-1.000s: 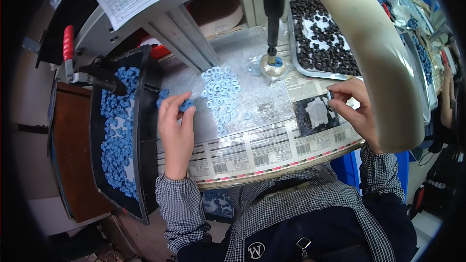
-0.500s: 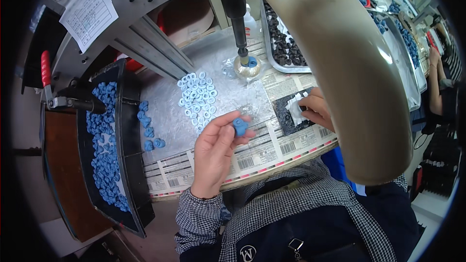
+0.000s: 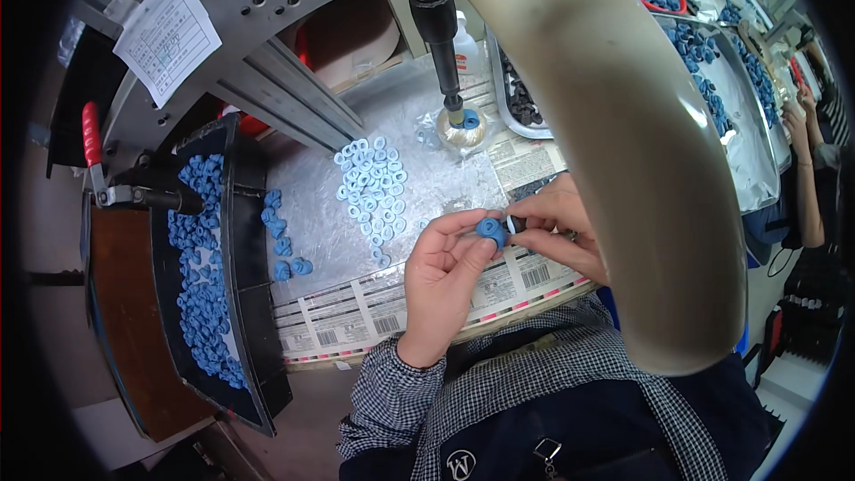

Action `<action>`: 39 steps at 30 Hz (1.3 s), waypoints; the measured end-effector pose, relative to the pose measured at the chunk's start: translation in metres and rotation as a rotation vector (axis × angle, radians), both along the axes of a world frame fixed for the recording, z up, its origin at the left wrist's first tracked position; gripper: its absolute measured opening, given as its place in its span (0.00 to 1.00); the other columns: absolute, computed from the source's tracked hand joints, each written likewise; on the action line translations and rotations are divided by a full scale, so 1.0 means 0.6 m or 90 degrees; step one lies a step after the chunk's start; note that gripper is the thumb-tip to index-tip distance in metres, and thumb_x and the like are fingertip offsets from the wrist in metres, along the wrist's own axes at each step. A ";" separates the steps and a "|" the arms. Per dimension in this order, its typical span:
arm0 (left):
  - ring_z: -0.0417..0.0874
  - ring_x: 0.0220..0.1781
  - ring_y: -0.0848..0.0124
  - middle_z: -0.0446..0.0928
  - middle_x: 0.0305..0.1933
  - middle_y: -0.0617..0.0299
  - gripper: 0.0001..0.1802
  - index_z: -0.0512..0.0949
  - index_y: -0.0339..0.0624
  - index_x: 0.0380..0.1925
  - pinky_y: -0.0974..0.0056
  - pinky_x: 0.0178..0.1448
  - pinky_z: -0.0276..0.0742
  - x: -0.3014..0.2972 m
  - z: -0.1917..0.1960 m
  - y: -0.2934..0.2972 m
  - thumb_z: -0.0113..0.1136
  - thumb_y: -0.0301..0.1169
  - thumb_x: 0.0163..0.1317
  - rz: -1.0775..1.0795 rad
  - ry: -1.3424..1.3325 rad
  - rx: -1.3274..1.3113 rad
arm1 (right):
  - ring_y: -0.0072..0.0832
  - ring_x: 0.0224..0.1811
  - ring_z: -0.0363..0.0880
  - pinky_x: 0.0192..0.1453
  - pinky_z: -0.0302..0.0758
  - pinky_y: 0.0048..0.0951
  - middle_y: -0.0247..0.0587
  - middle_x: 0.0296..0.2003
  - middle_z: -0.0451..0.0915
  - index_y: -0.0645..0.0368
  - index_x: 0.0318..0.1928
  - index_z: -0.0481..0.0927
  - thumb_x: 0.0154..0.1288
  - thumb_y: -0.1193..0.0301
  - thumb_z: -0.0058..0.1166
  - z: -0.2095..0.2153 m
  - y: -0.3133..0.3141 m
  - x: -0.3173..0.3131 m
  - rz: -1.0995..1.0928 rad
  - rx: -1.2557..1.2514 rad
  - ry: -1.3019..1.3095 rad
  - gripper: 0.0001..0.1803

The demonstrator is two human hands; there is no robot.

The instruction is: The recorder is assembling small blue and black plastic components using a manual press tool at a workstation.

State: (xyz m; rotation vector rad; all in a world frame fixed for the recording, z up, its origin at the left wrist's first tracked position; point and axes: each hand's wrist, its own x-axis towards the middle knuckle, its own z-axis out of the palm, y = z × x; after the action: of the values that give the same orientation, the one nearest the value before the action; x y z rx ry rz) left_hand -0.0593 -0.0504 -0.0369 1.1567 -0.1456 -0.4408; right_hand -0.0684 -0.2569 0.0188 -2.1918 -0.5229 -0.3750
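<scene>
Between the thumb and fingers of my left hand (image 3: 450, 281) is a small blue rubber-like part (image 3: 491, 231) with a rounded, folded shape. My right hand (image 3: 565, 224) pinches a small dark piece with a pale face (image 3: 515, 224) right beside it. The two pieces look nearly or just touching; the fingers hide the exact contact. To the left of my hands, many light blue rings (image 3: 372, 185) lie loose on the plastic-covered table (image 3: 307, 307). Beyond them, a press rod (image 3: 445, 67) points down at a round gold-coloured fixture (image 3: 461, 132) bearing another blue part.
A large beige curved tube (image 3: 659, 178) overhangs the right side, hiding part of my right arm. A black bin (image 3: 254, 303) of blue parts stands at the left, below a red-handled clamp (image 3: 92, 135). A metal tray (image 3: 534, 129) holds dark pieces. Another person's arm (image 3: 806, 169) shows far right.
My right hand has left the white cloth on the dark pad and come over to my left hand with the dark piece. My left hand has shifted right. The view has moved slightly.
</scene>
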 end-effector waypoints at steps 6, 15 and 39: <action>0.82 0.60 0.68 0.78 0.61 0.48 0.17 0.71 0.30 0.58 0.66 0.65 0.79 -0.007 0.005 -0.005 0.55 0.15 0.71 -0.009 -0.025 0.050 | 0.30 0.28 0.81 0.30 0.76 0.30 0.36 0.28 0.79 0.60 0.45 0.85 0.56 0.74 0.71 -0.004 0.010 0.002 0.000 -0.022 -0.001 0.15; 0.83 0.60 0.66 0.79 0.61 0.46 0.18 0.70 0.30 0.58 0.65 0.63 0.80 -0.015 0.016 -0.014 0.56 0.15 0.70 0.044 -0.109 0.091 | 0.31 0.27 0.81 0.29 0.76 0.31 0.38 0.28 0.79 0.61 0.45 0.85 0.57 0.73 0.69 -0.009 0.015 -0.003 0.011 0.000 0.045 0.15; 0.88 0.51 0.57 0.85 0.45 0.57 0.17 0.86 0.44 0.45 0.59 0.53 0.85 0.154 0.271 -0.083 0.68 0.27 0.54 0.185 -1.246 0.246 | 0.28 0.38 0.84 0.43 0.80 0.28 0.44 0.38 0.86 0.65 0.48 0.84 0.67 0.74 0.62 0.000 -0.102 0.096 -0.162 0.085 -0.009 0.11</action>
State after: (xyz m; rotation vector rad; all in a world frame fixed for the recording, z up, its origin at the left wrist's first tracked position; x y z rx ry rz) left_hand 0.0331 -0.1000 0.1256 1.5770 -1.5913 1.1142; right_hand -0.0108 -0.3179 0.0190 -2.1302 -0.2189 -0.5463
